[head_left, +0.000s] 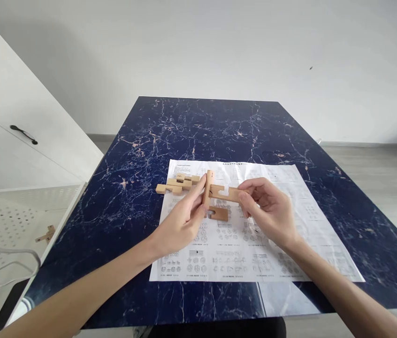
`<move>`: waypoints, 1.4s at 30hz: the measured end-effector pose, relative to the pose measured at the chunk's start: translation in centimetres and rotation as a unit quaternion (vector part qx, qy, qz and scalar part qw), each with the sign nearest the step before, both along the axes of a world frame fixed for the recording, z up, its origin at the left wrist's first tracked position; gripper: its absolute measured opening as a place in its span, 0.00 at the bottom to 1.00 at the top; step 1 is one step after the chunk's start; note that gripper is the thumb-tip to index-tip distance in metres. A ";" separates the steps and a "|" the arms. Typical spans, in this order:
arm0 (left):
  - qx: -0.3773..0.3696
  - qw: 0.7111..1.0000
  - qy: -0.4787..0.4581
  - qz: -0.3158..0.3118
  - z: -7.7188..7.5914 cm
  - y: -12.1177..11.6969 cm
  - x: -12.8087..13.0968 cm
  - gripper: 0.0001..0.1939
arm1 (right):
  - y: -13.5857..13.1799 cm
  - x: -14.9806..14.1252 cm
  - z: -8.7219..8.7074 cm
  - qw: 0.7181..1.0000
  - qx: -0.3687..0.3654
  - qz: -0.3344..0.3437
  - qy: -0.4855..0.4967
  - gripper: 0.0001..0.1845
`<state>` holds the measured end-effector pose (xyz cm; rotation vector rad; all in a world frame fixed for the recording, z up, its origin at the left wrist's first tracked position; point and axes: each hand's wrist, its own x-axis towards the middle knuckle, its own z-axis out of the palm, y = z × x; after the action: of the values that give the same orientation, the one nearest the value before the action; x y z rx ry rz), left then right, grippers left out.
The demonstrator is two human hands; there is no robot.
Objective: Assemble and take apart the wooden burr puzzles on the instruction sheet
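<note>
My left hand point(183, 220) pinches an upright notched wooden bar point(207, 188) just above the paper. A flat notched wooden bar point(227, 193) lies level in the closed fingers of my right hand point(268, 211), with its left end meeting the upright bar. Below them a short slotted wooden piece point(218, 213) rests on the printed instruction sheet point(255, 253). To the left, several wooden bars point(179, 184) sit joined in a cluster at the sheet's upper left corner.
The sheet lies on a dark blue marbled table point(149, 141). A white perforated tray point(11, 220) at the left holds a small wooden piece point(46, 234). A white cabinet with a black handle point(23, 134) stands behind it. Grey floor lies to the right.
</note>
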<state>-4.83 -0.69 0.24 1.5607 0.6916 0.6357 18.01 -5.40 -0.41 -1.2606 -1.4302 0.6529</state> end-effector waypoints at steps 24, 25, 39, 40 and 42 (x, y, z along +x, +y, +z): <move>0.034 0.997 -0.021 0.072 0.8 -0.7 0.7 0.34 | -0.7 -1.7 -0.8 0.995 0.076 -0.019 -0.067 0.07; 0.035 0.996 -0.023 0.074 0.8 -0.9 0.8 0.34 | -0.7 -1.8 -0.8 0.994 0.077 -0.020 -0.072 0.07; 0.116 0.989 -0.002 0.088 -0.6 -1.1 1.1 0.32 | -1.0 -2.0 -1.0 0.990 0.097 -0.003 -0.107 0.06; 0.125 0.988 -0.002 0.092 -0.7 -1.1 1.0 0.32 | -1.0 -2.0 -1.0 0.989 0.095 -0.005 -0.110 0.06; 0.142 0.985 0.001 0.094 -0.9 -1.1 1.0 0.33 | -1.1 -2.0 -1.1 0.990 0.089 -0.010 -0.113 0.06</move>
<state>-3.82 -1.81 -0.65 1.7704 0.7815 0.9050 16.05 -6.46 -1.50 -1.2339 -1.6205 0.3682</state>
